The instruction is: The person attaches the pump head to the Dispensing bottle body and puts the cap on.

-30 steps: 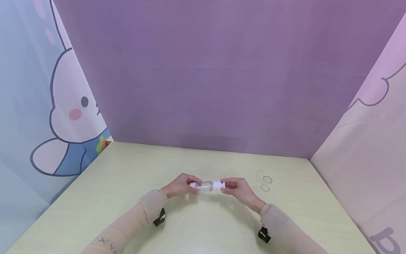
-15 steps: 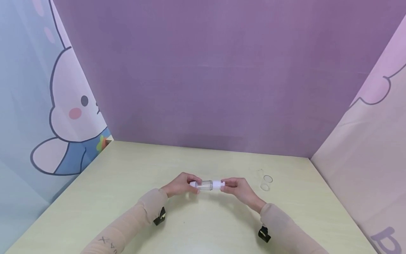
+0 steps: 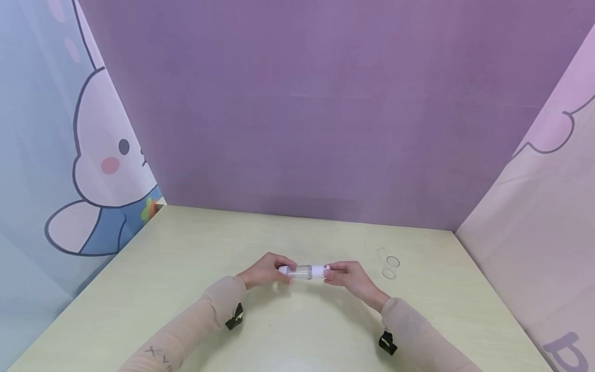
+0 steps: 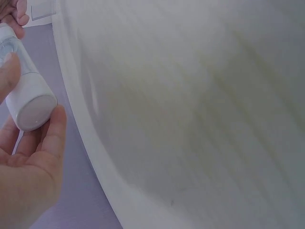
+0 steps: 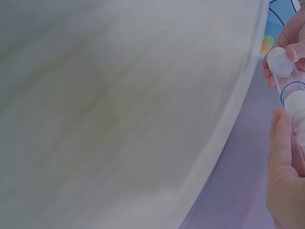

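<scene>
Shifted the right hand (image 3: 346,275) slightly about the white top (image 3: 318,272) in the head view, pinching it; gripped the clear bottle (image 3: 299,273) with the left hand (image 3: 265,270), midway between the table's (image 3: 297,325) side edges; saw a clear cylinder (image 3: 391,267) toward the far right corner. From the left wrist, saw the white base (image 4: 33,98) clasped; from the right, fingers (image 5: 283,136) on the white top.

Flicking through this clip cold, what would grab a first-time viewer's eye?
Probably the large purple backdrop behind the table, and the pink-cheeked cartoon figure on the left-hand curtain. Next, the clear bottle with white ends, held sideways near the picture's centre line between the left hand and right hand. A faint clear cylinder sits to its right.
</scene>
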Demonstrator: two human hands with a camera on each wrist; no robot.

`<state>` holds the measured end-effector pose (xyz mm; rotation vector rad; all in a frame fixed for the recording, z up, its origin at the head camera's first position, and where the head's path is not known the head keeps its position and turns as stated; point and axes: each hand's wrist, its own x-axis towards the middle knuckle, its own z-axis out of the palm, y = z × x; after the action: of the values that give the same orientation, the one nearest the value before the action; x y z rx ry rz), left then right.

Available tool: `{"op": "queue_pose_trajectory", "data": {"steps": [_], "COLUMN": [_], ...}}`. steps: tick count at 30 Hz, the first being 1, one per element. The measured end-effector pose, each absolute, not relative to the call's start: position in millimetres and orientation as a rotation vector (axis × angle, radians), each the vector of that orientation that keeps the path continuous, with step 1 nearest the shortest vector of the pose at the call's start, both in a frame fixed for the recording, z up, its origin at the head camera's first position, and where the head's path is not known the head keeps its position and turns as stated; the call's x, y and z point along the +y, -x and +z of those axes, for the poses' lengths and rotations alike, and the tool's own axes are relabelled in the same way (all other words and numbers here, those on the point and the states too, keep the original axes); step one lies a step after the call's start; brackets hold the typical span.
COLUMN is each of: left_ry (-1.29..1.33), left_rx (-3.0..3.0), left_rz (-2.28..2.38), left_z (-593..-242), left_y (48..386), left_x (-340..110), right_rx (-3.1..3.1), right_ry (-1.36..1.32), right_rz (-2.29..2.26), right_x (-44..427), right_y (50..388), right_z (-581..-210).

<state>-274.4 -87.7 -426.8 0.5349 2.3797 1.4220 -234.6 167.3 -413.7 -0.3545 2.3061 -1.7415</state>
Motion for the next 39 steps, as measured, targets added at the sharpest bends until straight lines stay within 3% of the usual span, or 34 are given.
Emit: {"op": "queue_pose_trajectory", "data": {"steps": [39], "left_ry": [-0.52], "left_rx": [2.4], "left_rz": [1.394], "left_z": [-424.3], "left_y": [274.4], "left_x": [-87.3], "right_rx": [2.361], "right_ry": [0.503], "right_rz": [-1.738], "right_x": [163.7], "right_y": [234.7], "right_z": [-412.9]}}
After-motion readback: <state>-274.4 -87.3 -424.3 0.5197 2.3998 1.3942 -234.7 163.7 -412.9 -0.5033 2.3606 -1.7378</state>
